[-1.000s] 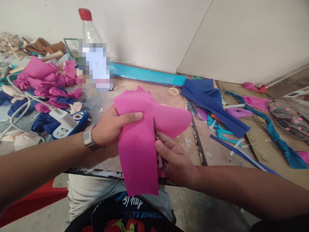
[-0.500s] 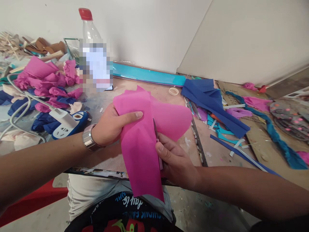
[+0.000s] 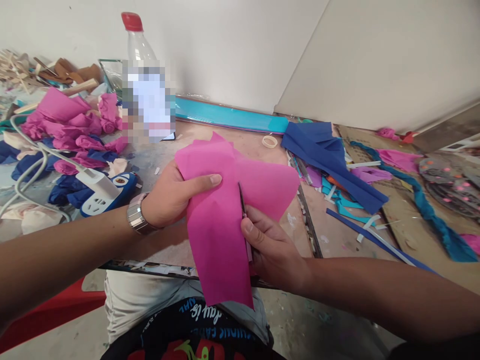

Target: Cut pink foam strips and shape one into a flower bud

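My left hand [image 3: 176, 192] is closed on pink fabric [image 3: 219, 240], its thumb lying on top near the upper middle. The layered fabric hangs down past the table's front edge, and one flap spreads to the right. Scissors [image 3: 242, 197] are in my right hand [image 3: 272, 245], the thumb on the near side. Their dark blade lies upright along a cut edge between the hanging part and the right flap. The handles are mostly hidden by my fingers and the fabric.
Pink and blue fabric pieces [image 3: 71, 120] and a power strip [image 3: 108, 192] with cables lie left. A red-capped bottle [image 3: 138, 45] stands behind a blurred phone. Dark blue fabric [image 3: 318, 155], strips and a teal twisted band [image 3: 423, 200] lie right.
The right flap of the pink fabric has shifted slightly, its outer edge now more pointed. Both hands have stayed almost in place.
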`<control>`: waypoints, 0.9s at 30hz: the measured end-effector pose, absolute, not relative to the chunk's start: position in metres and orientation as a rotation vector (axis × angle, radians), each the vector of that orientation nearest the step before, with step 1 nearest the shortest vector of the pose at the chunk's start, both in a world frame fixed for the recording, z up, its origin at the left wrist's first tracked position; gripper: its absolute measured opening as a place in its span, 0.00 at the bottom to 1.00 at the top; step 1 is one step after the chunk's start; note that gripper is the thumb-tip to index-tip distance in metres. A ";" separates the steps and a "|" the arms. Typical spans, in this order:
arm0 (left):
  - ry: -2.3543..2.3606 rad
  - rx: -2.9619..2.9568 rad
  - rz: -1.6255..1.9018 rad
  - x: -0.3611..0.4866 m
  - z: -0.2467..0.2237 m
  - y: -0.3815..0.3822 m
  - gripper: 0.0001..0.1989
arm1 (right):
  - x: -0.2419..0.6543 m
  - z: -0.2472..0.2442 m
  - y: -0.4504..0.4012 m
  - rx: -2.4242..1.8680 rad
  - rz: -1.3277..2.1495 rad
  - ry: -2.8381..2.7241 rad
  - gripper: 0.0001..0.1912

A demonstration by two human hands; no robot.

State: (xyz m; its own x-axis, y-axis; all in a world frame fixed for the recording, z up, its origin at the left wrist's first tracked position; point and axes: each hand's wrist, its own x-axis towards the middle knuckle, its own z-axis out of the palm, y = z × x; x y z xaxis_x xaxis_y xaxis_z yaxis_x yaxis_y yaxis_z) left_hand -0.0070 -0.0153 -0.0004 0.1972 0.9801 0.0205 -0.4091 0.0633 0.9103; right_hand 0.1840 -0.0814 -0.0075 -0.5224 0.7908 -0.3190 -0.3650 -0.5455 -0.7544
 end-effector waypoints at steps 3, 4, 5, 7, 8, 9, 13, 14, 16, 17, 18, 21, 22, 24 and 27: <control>0.784 1.020 1.215 -0.009 -0.002 -0.015 0.16 | 0.184 -0.010 -0.082 -0.866 2.083 -0.832 0.20; 0.792 1.045 1.209 -0.009 -0.002 -0.015 0.17 | 0.184 -0.010 -0.083 -0.866 2.083 -0.835 0.21; 0.801 1.071 1.204 -0.010 -0.003 -0.015 0.17 | 0.184 -0.011 -0.083 -0.865 2.083 -0.839 0.21; 0.825 1.125 1.200 -0.011 -0.003 -0.015 0.17 | 0.184 -0.011 -0.083 -0.845 2.077 -0.846 0.21; 0.840 1.152 1.199 -0.011 -0.003 -0.015 0.17 | 0.184 -0.011 -0.083 -0.832 2.073 -0.848 0.21; 0.852 1.176 1.200 -0.011 -0.003 -0.015 0.17 | 0.184 -0.011 -0.083 -0.820 2.067 -0.849 0.21; 0.855 1.238 1.204 -0.010 -0.002 -0.017 0.15 | 0.184 -0.012 -0.081 -0.807 2.060 -0.840 0.21; 0.849 1.250 1.203 -0.010 -0.002 -0.017 0.15 | 0.184 -0.013 -0.081 -0.808 2.058 -0.836 0.21; 0.845 1.274 1.203 -0.009 -0.002 -0.018 0.14 | 0.184 -0.014 -0.081 -0.801 2.058 -0.831 0.20; 0.846 1.282 1.206 -0.009 -0.002 -0.018 0.14 | 0.184 -0.014 -0.081 -0.785 2.057 -0.830 0.19; 0.845 1.285 1.208 -0.009 -0.002 -0.018 0.14 | 0.184 -0.014 -0.081 -0.767 2.057 -0.830 0.18; 0.821 1.243 1.202 -0.008 -0.002 -0.019 0.15 | 0.183 -0.014 -0.080 -0.718 2.043 -0.813 0.14; 0.807 1.207 1.199 -0.007 -0.002 -0.020 0.15 | 0.182 -0.013 -0.080 -0.707 2.032 -0.807 0.13; 0.776 1.087 1.189 -0.006 0.000 -0.020 0.14 | 0.182 -0.012 -0.080 -0.687 2.014 -0.805 0.11; 0.737 0.871 1.143 -0.004 0.004 -0.018 0.13 | 0.183 -0.013 -0.080 -0.680 2.023 -0.812 0.11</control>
State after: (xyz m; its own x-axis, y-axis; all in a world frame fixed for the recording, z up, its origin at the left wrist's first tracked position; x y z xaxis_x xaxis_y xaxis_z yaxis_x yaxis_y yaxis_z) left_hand -0.0035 -0.0184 0.0035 0.2594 0.9641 -0.0575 -0.4497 0.1733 0.8762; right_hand 0.1826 -0.0804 -0.0128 -0.5073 0.8453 -0.1674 -0.4953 -0.4450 -0.7461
